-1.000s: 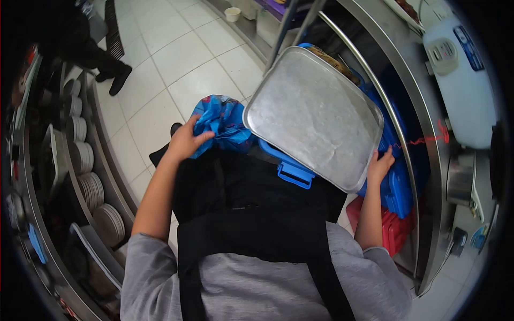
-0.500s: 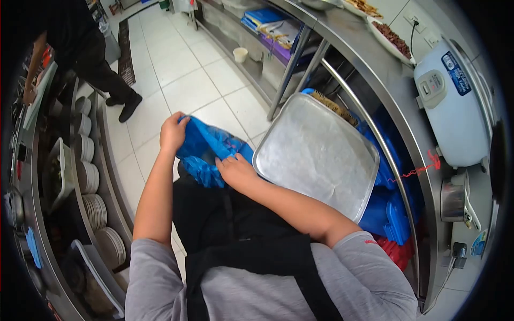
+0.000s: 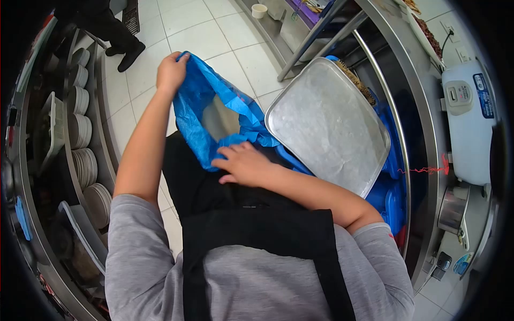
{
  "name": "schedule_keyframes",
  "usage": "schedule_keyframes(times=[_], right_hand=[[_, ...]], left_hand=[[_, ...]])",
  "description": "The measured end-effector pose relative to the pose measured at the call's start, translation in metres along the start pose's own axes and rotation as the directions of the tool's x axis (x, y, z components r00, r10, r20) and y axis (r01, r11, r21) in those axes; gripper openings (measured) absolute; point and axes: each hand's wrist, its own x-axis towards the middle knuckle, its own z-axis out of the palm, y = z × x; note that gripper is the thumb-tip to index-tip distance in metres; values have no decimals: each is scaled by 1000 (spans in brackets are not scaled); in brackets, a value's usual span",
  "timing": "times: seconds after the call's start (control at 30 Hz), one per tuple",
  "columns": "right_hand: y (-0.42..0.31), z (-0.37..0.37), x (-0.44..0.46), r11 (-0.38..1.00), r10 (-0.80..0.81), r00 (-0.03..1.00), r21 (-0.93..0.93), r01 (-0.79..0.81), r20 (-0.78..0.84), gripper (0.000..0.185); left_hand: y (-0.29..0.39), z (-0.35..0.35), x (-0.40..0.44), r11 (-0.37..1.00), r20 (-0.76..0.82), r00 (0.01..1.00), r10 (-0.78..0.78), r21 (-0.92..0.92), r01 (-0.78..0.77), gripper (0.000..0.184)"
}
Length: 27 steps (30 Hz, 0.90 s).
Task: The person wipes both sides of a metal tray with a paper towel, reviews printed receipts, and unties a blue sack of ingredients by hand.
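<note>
A blue plastic bag (image 3: 195,120) hangs with its mouth spread wide, and something pale shows inside it. My left hand (image 3: 172,73) pinches the bag's upper left rim. At the near edge of the mouth, my right hand (image 3: 243,165) touches the plastic with its fingers apart. Just right of the bag, a metal tray (image 3: 329,125) lies over blue containers (image 3: 388,200). The lower part of the bag is partly hidden by its own folds.
Stacked plates (image 3: 84,167) fill a shelf on the left. A person in dark trousers (image 3: 101,24) stands at the upper left. A metal counter (image 3: 412,69) on the right holds a white appliance (image 3: 466,128) and a metal pot (image 3: 452,208). A curved metal bar runs beside the tray.
My right hand has moved from the tray's right edge to the bag. My left hand has risen with the bag's rim, and the crumpled bag has been spread open.
</note>
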Motion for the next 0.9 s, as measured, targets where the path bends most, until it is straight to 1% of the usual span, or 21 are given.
schedule_keyframes(times=[0.03, 0.07, 0.1, 0.17, 0.2, 0.23, 0.3, 0.33, 0.37, 0.4, 0.43, 0.5, 0.53, 0.6, 0.63, 0.67, 0.7, 0.77, 0.8, 0.83, 0.9], right_hand=[[5, -5, -3, 984, 10, 999, -177, -1, 53, 61], [13, -2, -4, 967, 56, 992, -255, -25, 115, 82], [15, -8, 0, 927, 148, 968, -370, -65, 201, 67], [33, 14, 3, 837, 41, 990, -537, -106, -132, 43], [38, 11, 7, 839, 40, 991, -534, -102, -127, 43], [41, 3, 10, 830, -2, 985, -549, -95, -174, 32], [34, -9, 13, 823, -47, 975, -562, -85, -215, 24], [21, -17, 13, 911, 27, 999, -413, -17, 17, 18], [9, -18, 12, 970, 53, 964, -241, 12, 259, 12], [-6, -2, 4, 979, -148, 976, -116, 167, 160, 10], [-28, -3, -4, 967, -236, 956, -57, 249, 173, 11], [-31, -6, -5, 964, -261, 947, 108, 244, 187, 12], [-32, -10, -6, 964, -261, 946, 112, 243, 190, 12], [-35, -21, -8, 974, -139, 935, 213, 71, 327, 13], [-35, -24, -8, 973, -143, 933, 220, 70, 332, 13], [-35, -27, -7, 970, -139, 927, 235, 58, 348, 13], [-34, -28, -7, 967, -137, 921, 250, 45, 365, 13], [-28, -24, -7, 949, -99, 927, 313, -21, 361, 14], [-26, -24, -6, 925, -56, 932, 371, -87, 357, 15], [-21, -26, -1, 926, -59, 933, 370, -82, 356, 15], [-7, -31, 15, 914, 114, 912, 318, -252, 395, 19]], left_hand=[[-18, -6, 7, 1000, 69, 997, -17, 4, 17, 35], [-35, -7, 10, 999, 135, 990, -36, 8, 35, 36], [-37, -9, 6, 999, 136, 990, -47, 11, 46, 36], [-30, -14, -2, 994, 97, 995, -17, 110, 7, 37], [-27, -15, -5, 994, 98, 995, -24, 112, 13, 37], [-23, -15, -7, 992, 86, 996, -14, 125, 4, 37], [-16, -13, -11, 990, 74, 997, -11, 139, 0, 38], [-13, -12, -12, 983, 57, 998, 11, 182, -21, 38], [-11, -12, -11, 974, 37, 999, 32, 225, -40, 38], [-7, -14, -12, 973, 36, 999, 25, 228, -33, 38], [-3, -15, -13, 964, 30, 999, 18, 266, -26, 38], [4, -15, -16, 953, 24, 1000, 10, 301, -17, 39], [6, -14, -18, 950, -12, 998, 68, 307, -61, 36], [9, -10, -27, 943, -38, 993, 114, 318, -96, 34], [12, -8, -34, 859, -204, 900, 384, 437, -267, 30], [16, -6, -40, 722, -318, 707, 631, 576, -385, 26], [21, -5, -49, 722, -316, 712, 628, 577, -381, 26], [32, -9, -73, 603, -267, 543, 796, 421, -678, 23], [31, -11, -93, 591, -70, 604, 794, 318, -741, 24], [25, -10, -114, 590, 134, 619, 774, 203, -782, 26], [1, 1, -142, 641, 427, 610, 667, 89, -763, 23]])
